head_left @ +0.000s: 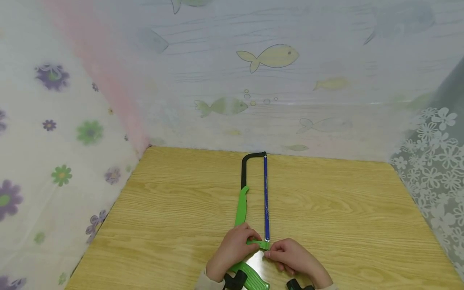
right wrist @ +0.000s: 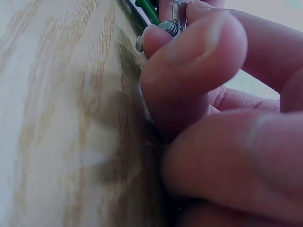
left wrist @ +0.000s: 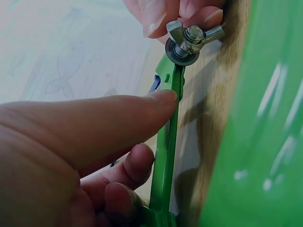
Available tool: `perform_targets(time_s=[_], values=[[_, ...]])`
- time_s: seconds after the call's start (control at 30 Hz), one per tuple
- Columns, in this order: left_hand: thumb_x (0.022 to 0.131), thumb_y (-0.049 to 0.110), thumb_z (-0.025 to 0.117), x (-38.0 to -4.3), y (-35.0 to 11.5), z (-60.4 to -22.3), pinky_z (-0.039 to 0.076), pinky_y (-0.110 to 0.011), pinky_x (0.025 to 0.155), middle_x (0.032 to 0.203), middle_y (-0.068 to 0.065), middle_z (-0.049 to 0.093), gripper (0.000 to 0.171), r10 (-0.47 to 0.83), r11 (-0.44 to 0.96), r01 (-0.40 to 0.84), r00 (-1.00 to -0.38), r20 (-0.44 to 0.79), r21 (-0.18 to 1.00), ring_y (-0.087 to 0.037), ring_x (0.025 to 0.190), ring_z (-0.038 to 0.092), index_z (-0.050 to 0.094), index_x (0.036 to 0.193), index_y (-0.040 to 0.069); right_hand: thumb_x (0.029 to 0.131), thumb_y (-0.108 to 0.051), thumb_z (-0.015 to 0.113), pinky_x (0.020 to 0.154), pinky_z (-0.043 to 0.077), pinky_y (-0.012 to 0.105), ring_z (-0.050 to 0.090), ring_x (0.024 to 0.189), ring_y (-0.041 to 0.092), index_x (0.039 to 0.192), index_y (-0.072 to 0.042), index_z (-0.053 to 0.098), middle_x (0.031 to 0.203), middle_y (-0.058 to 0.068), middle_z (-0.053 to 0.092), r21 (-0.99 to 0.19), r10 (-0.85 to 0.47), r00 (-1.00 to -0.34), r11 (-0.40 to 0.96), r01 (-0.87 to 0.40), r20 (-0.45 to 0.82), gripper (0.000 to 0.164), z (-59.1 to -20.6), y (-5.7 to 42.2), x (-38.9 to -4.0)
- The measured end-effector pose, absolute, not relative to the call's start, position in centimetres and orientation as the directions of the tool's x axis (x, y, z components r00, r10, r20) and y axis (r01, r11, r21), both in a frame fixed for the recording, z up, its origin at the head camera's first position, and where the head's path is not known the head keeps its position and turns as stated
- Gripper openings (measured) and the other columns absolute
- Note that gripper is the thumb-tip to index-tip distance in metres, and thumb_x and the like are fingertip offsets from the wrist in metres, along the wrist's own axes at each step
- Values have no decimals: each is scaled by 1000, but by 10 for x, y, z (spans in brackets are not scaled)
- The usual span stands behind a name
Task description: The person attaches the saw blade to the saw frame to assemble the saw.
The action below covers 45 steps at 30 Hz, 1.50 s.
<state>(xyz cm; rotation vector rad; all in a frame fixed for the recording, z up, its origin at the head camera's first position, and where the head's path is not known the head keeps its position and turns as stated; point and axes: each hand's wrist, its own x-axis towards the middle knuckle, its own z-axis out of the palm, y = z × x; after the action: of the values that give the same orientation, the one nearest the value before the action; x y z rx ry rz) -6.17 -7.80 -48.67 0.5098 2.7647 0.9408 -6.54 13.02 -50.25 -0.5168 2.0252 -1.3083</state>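
A hacksaw (head_left: 241,205) with a green handle, black front frame and blue blade (head_left: 266,197) lies on the table, its bow pointing away from me. My left hand (head_left: 233,245) grips the green crosspiece at the blade's near end; in the left wrist view its thumb (left wrist: 142,111) presses along that crosspiece. A silver wing nut (left wrist: 193,40) on a threaded bolt, with a dark washer beneath, sits at the crosspiece's end. Curled fingers of my right hand (head_left: 293,257) are at the wing nut, and in the right wrist view their tips pinch about its wing (right wrist: 176,12).
The wood-grain table (head_left: 344,201) extends around the saw. A fish-patterned curtain (head_left: 217,72) hangs along the back edge, a flowered sheet (head_left: 47,161) on the left and grey floral lace (head_left: 442,161) on the right. The saw's tip reaches close to the back edge.
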Motion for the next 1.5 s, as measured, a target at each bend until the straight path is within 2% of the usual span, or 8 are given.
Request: perform_targets(time_s=[0.17,0.67,0.97,1.33,1.5], values=[[78,30,66,-61,-78,-487,38,-23,68,83,15,46,11,372,743,260,-926,-57,616,-3,77,46,67,88,28,86,-39,54,31,30,22,31,31,4,69,-10,58,50,-4,47,-904,-635,-702,427,29,-323,33,-501,130,-66],[78,31,66,-61,-79,-487,38,-22,67,81,15,47,11,375,745,265,-925,-55,612,-3,76,46,67,88,27,87,-39,53,31,30,24,32,31,5,70,-8,58,50,-4,49,-902,-644,-690,430,31,-331,35,-501,128,-66],[78,29,66,-61,-79,-486,38,-23,68,83,15,48,11,375,739,254,-925,-68,624,-4,77,46,67,89,27,90,-34,50,31,30,22,33,31,4,79,-10,63,53,-3,52,-922,-675,-666,385,49,-317,29,-504,131,-67],[78,27,66,-59,-78,-487,35,-27,74,85,15,46,10,363,736,258,-931,-44,626,-6,83,44,67,88,27,88,-35,52,31,32,22,33,31,4,79,-12,64,53,-3,52,-919,-674,-666,393,43,-320,28,-504,131,-68],[78,27,67,-58,-77,-489,34,-28,75,86,15,45,10,364,735,269,-931,-26,623,-6,85,43,67,88,28,86,-36,56,31,32,22,35,32,5,78,-11,61,49,-4,47,-909,-640,-695,414,47,-327,26,-504,130,-68]])
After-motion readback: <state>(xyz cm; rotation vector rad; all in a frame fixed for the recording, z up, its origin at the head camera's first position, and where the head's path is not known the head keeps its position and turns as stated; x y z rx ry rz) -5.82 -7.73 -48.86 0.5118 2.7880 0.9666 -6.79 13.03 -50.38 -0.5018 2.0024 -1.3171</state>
